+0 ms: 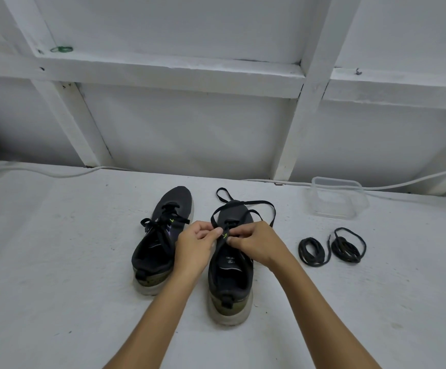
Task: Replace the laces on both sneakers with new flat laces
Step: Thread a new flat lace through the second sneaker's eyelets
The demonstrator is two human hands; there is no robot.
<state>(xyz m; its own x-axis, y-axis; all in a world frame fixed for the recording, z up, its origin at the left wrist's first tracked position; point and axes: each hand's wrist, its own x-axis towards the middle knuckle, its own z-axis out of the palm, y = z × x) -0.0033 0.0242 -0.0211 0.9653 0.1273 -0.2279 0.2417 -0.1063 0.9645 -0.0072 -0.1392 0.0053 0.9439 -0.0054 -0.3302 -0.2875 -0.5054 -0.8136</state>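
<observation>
Two dark sneakers are sitting side by side on the white table (56, 235), toes pointing away toward the white framed wall. The left sneaker (160, 241) is already wearing a flat lace tied in a bow. The right sneaker (229, 267) is getting worked on: both hands are meeting right over its tongue, almost touching each other. The left hand (193, 245) is pinching the flat black lace (253, 203) between thumb and fingers, and the right hand (256, 242) is curling its fingers round the same lace on the other side. The loose ends of that lace are looping out over the toe and off to the right. Further right, two coiled round laces (332, 247) are lying on the table, well apart from the shoes, and a clear plastic container (337, 197) is standing behind them near the wall.
</observation>
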